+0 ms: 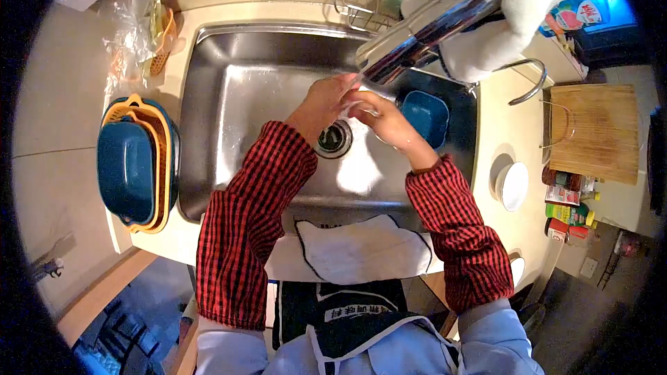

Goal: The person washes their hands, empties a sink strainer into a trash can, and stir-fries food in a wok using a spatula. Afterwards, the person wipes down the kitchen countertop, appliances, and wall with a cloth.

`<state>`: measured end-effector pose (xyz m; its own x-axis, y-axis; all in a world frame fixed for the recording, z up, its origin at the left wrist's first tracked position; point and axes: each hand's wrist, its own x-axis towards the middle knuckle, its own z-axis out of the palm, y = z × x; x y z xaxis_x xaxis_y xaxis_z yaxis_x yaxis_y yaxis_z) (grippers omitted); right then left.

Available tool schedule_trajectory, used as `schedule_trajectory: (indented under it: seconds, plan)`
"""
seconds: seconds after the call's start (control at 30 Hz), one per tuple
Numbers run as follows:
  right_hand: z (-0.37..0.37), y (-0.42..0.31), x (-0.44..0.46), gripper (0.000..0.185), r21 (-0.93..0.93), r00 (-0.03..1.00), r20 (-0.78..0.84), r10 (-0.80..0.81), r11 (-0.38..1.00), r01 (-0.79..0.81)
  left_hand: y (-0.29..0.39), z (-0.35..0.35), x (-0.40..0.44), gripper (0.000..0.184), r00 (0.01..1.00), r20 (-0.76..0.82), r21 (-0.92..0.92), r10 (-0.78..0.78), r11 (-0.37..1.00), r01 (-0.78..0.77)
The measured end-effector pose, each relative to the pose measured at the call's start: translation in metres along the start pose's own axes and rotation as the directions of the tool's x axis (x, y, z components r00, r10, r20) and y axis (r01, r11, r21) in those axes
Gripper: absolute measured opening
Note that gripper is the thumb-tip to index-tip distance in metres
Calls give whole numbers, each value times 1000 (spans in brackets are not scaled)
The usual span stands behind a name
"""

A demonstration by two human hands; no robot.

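Together under the tap: two bare hands meet above a steel sink

Both hands come together at the mouth of the tap (434,24), a thick chrome cylinder over the back right of the sink (267,48). Its long axis slants from upper right to lower left, and the mouth points down towards the fingers. White cloth (535,0) wraps its upper end. The left hand (323,103) reaches in with its fingertips partly hidden; the right hand (384,119) is half curled, its fingers bent against the left's. Whether either holds anything, I cannot tell.

Below them is the drain (333,140), with a blue basin (425,118) at the sink's right side. On the pale surface (531,139), nested basins and colanders (125,170) stand to the left, and a white bowl (513,186) sits to the right. A white rag (365,250) lies along the front edge. Farther right is a wooden chopping board (597,132).

Chinese characters on the dark apron (358,309) seem to include 调味料. The soap bottle (577,14) bears lettering too small to read.
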<state>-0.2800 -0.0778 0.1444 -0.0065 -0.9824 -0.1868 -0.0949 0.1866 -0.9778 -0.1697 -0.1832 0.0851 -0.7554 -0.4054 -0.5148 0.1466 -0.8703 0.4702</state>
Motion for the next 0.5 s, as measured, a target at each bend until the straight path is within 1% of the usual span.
schedule_trajectory:
  seconds: [0.03, 0.1, 0.13, 0.17, 0.23, 0.27, 0.3, 0.33, 0.37, 0.4, 0.43, 0.47, 0.5]
  plan:
    - [-9, 2, -9, 38, 2, 986, -104, 133, 991, -134, -1, -3, 5, 31, 1000, 9, 3, 2, 1000, -2]
    - [-35, 17, -21, 58, 188, 935, -324, 147, 978, -88, -3, -6, 11, 33, 985, 79, 254, 153, 952, -169]
    - [-51, 16, -26, 62, 255, 897, -410, 167, 965, -63, -8, -21, 23, 32, 890, 277, 690, 362, 569, -446]
    - [-66, 15, -27, 67, 319, 850, -489, 193, 947, -32, -15, -34, 35, 32, 890, 279, 689, 361, 570, -447]
    - [-89, -11, -30, 80, 224, 756, -628, 184, 973, -51, 4, -5, 11, 30, 905, 218, 834, 364, 413, -367]
    - [-98, -21, -30, 81, 239, 724, -670, 160, 971, 7, 12, 10, 1, 30, 906, 222, 834, 361, 411, -368]
    - [-106, -29, -30, 82, 252, 689, -711, 138, 965, 67, 19, 26, -9, 26, 972, -20, 622, 235, 764, -171]
    - [-114, -35, -29, 84, 239, 694, -705, 147, 970, 37, 23, 34, -13, 24, 980, -198, 270, 14, 962, 41]
    - [-118, -36, -28, 84, 241, 692, -706, 146, 970, 41, 13, 18, -2, 24, 980, -197, 275, 15, 961, 41]
    - [-121, -36, -27, 86, 245, 732, -662, 160, 970, 10, -5, -11, 18, 29, 958, -11, 547, 287, 804, -234]
    - [-118, -44, -26, 88, 246, 769, -615, 175, 969, -23, -6, -9, 15, 36, 850, 239, 708, 470, 514, -484]
    - [-105, -46, -28, 77, 300, 746, -630, 214, 954, -20, -10, -3, 14, 36, 850, 242, 708, 467, 514, -484]
    - [-98, -47, -27, 76, 280, 736, -640, 221, 959, -45, -3, 43, -16, 40, 901, 86, 590, 425, 707, -390]
